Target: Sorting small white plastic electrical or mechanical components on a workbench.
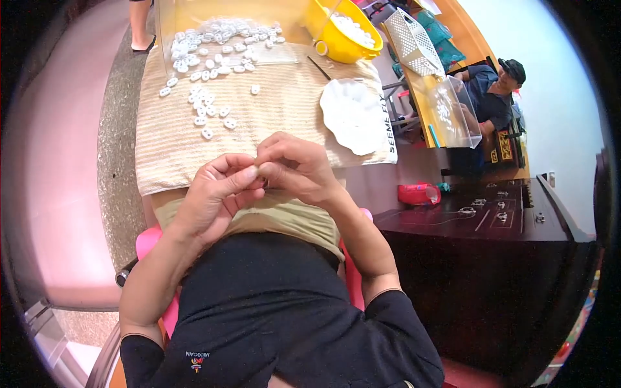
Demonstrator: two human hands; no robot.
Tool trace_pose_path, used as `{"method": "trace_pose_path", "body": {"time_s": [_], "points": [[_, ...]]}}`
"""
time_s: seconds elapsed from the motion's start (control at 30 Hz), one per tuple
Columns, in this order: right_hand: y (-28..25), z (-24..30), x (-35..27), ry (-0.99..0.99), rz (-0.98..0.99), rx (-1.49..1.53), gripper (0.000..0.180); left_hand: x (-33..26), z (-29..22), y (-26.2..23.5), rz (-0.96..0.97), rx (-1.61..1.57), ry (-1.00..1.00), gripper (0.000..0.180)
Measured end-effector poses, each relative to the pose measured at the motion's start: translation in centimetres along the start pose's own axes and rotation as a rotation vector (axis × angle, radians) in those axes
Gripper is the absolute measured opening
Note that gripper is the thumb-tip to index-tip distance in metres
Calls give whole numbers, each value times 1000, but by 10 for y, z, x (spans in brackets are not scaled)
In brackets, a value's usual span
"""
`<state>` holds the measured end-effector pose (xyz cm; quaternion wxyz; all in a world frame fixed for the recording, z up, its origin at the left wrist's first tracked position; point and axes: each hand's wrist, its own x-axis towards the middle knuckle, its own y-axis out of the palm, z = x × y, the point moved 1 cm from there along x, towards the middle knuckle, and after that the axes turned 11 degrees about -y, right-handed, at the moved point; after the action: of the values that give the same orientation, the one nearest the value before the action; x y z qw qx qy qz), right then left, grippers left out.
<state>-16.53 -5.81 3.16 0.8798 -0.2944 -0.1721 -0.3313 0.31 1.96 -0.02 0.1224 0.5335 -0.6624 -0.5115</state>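
Observation:
My left hand (223,187) and my right hand (296,169) meet in front of my lap, at the near edge of a striped beige towel (168,139). Thumbs and fingers of both are pinched together at one spot; whatever sits between them is hidden or too small to name. Beyond them on the towel lie several small white oval pieces with two dark holes (206,107), loosely grouped. A larger heap of the same pieces (220,35) spreads in and around a clear plastic bin (284,57) farther back.
A white scalloped dish (352,119) lies right of the hands, below a thin black stick (318,66). Behind stands a yellow tub (317,26) holding white pieces. To the right, a person (488,90) sits by a clear box (464,123) and white perforated basket (411,42). A dark cabinet (453,226) stands nearer.

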Motion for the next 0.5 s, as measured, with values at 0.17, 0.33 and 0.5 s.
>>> {"method": "trace_pose_path", "body": {"time_s": [0.17, 0.33, 0.5], "points": [[-3, 0, -16, 347, -100, 247, 9, -3, 1, 6, -17, 50, -42, 20], [-57, 2, -19, 333, -39, -338, 17, -3, 3, 4, -37, 73, -54, 20], [-124, -19, -31, 397, -23, -793, 16, -1, 7, 4, -50, 103, -41, 18]]}}
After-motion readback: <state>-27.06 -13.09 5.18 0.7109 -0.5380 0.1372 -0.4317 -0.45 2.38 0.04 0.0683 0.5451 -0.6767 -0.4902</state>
